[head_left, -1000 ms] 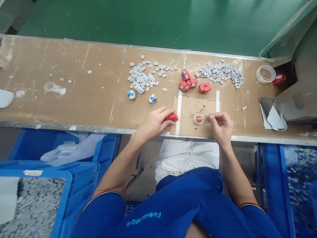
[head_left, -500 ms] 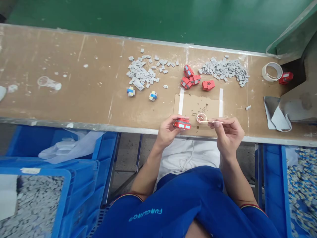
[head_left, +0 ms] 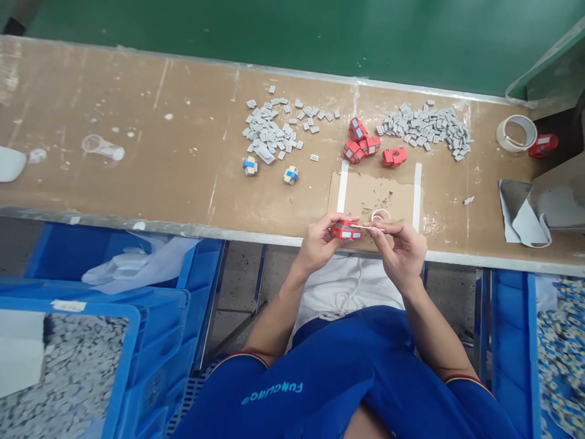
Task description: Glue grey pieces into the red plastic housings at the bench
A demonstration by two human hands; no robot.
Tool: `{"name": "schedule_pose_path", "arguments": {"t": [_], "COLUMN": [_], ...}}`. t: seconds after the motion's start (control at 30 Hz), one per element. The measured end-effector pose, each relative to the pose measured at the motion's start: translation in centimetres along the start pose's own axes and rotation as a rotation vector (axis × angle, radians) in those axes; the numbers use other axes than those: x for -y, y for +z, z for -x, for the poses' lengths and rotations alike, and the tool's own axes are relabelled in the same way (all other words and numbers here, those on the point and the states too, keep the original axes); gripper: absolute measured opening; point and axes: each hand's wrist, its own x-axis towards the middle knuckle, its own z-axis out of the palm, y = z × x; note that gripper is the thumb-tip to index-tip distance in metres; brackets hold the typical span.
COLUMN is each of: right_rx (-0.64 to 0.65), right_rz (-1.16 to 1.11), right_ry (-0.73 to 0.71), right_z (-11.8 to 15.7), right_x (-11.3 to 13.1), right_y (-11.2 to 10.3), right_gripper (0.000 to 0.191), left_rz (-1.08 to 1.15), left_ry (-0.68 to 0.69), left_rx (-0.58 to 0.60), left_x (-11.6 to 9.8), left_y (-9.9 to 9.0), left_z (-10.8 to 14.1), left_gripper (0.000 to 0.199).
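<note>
My left hand (head_left: 319,242) is closed around a red toy car body (head_left: 346,230) with pale blue windows, just over the table's front edge. Between the fingers of my right hand (head_left: 402,249) is a thin pale stick, perhaps a cotton swab (head_left: 362,227), and its tip meets the car body. Behind the stick stands a small round cup (head_left: 381,216), partly covered by my right hand. Beyond the cardboard mat (head_left: 365,189) lie several more red toy car bodies (head_left: 354,152). Two small blue, yellow and grey block pieces (head_left: 290,175) sit to the left.
Grey tiles lie in a left pile (head_left: 269,131) and a right pile (head_left: 425,127). A tape roll (head_left: 516,133) rests at the right near another red piece (head_left: 543,146) and folded sandpaper-like sheets (head_left: 523,213). Blue crates (head_left: 158,341) flank me below the table (head_left: 159,164).
My right hand has moved left from over the cup, bringing the stick's tip onto the red car body. My left hand still holds the car body. The whole view has shifted slightly.
</note>
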Motion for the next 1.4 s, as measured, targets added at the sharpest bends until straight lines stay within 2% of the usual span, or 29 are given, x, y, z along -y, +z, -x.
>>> {"name": "schedule_pose_path", "arguments": {"t": [0.2, 0.4, 0.6, 0.67, 0.73, 0.87, 0.97, 1.07, 1.13, 1.23, 1.4], "right_rx": [-0.004, -0.126, 0.033, 0.084, 0.084, -0.069, 0.001, 0.143, 0.216, 0.253, 0.332], "right_rz": [0.003, 0.055, 0.299, 0.33, 0.365, 0.575, 0.749, 0.91, 1.028, 1.135, 1.018], "right_ry": [-0.007, -0.071, -0.135, -0.16, -0.17, -0.024, 0.102, 0.099, 0.068, 0.054, 0.04], "right_z": [0.1, -1.0, -1.4, -2.2, -4.5, -12.8, -18.4, -20.8, -20.7, -19.4, -15.7], "right_x": [0.0, -0.6, -1.7, -2.1, -2.9, -6.5, -9.3, -10.1, -9.6, -8.0, -4.7], "right_y": [0.2, -2.3, -2.4, -2.7, -3.7, -6.7, -8.0, -7.9, -7.7, -8.1, -10.9], "right_gripper": [0.012, 0.002, 0.011, 0.024, 0.033, 0.022, 0.006, 0.006, 0.012, 0.019, 0.024], "left_rz": [-0.011, 0.031, 0.02, 0.014, 0.002, -0.019, -0.02, -0.026, -0.019, 0.032, 0.104], "left_ry": [-0.016, -0.046, -0.054, -0.052, -0.041, -0.01, 0.014, 0.022, 0.029, 0.04, 0.028], "left_rx": [0.007, -0.032, -0.035, -0.037, -0.047, -0.046, -0.032, -0.028, -0.026, -0.021, -0.039], "left_x": [-0.1, -0.1, -0.3, -0.3, -0.2, -0.2, -0.3, -0.3, -0.3, -0.2, -0.3], "left_y": [0.1, 0.2, 0.1, 0.0, 0.0, 0.0, 0.1, 0.1, 0.1, 0.1, 0.2], "left_z": [0.0, 0.1, 0.1, 0.1, 0.2, 0.2, 0.2, 0.3, 0.3, 0.4, 0.6], "left_gripper": [0.032, 0.035, 0.037, 0.036, 0.035, 0.032, 0.031, 0.032, 0.032, 0.033, 0.033]}}
